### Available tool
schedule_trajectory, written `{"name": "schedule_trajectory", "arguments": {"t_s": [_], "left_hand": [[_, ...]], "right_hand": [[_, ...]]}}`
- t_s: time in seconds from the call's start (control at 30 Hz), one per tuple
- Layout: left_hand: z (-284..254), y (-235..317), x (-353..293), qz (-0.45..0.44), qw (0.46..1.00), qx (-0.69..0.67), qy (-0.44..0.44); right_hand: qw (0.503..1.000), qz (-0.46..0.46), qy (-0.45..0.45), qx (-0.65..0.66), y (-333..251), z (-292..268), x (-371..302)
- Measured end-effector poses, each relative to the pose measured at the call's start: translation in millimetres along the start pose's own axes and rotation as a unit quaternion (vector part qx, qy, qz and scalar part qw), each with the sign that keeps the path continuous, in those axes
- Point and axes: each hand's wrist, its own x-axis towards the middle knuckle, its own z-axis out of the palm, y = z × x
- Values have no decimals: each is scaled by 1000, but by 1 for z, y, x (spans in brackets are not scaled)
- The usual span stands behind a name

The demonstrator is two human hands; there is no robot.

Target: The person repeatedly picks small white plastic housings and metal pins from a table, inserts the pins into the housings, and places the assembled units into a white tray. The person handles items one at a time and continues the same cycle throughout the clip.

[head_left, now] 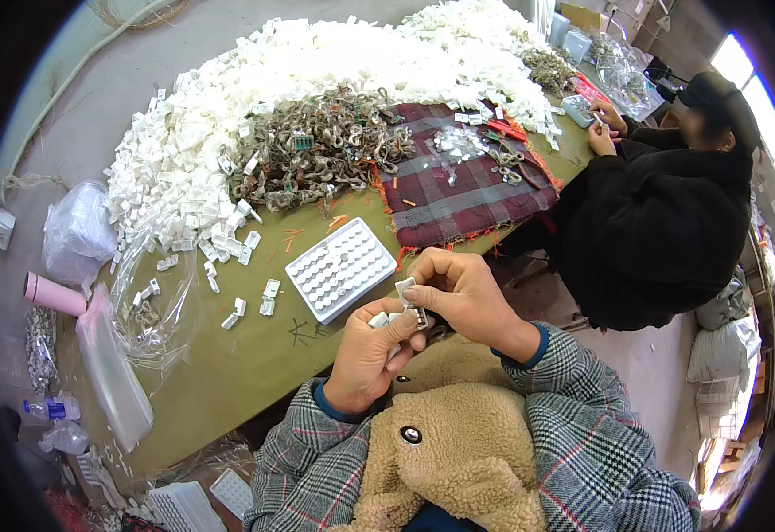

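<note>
Tray: a white tray (362,293), filled with rows of small round white pieces, rests on the green table (237,372).
Left hand: just in front of the tray, the left hand (365,359) is closed around a few small white cases (378,320), thumb pressed over them.
Right hand: to the right of the tray's near corner, the right hand (464,297) pinches a white flap (405,288) between thumb and fingers.
Opened case: an opened case (420,316) with metal bits inside sits between both hands, near the tray; fingers hide whether the flap joins it.
Loose cases: several white cases (269,297) lie left of the tray.
White heap: a wide heap of white pieces (316,53) spreads behind the tray.
Wires: a tangle of grey wires (316,146) lies between tray and heap.
Cloth: a plaid cloth (445,208), right of the tray, carries red-handled pliers (507,130).
Co-worker: a person in black (662,222) sits well right of the tray, both hands raised around something small.
Bag: a long clear bag (117,372) lies well left of the tray.
</note>
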Motion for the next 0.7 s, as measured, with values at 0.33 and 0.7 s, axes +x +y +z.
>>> {"name": "schedule_trajectory", "arguments": {"t_s": [0.33, 0.7], "left_hand": [[13, -29, 28, -62, 981, -186, -12], [43, -40, 72, -49, 990, -124, 50]], "right_hand": [[886, -387, -3, -256, 13, -50, -8], [813, -507, 9, -287, 43, -109, 15]]}}
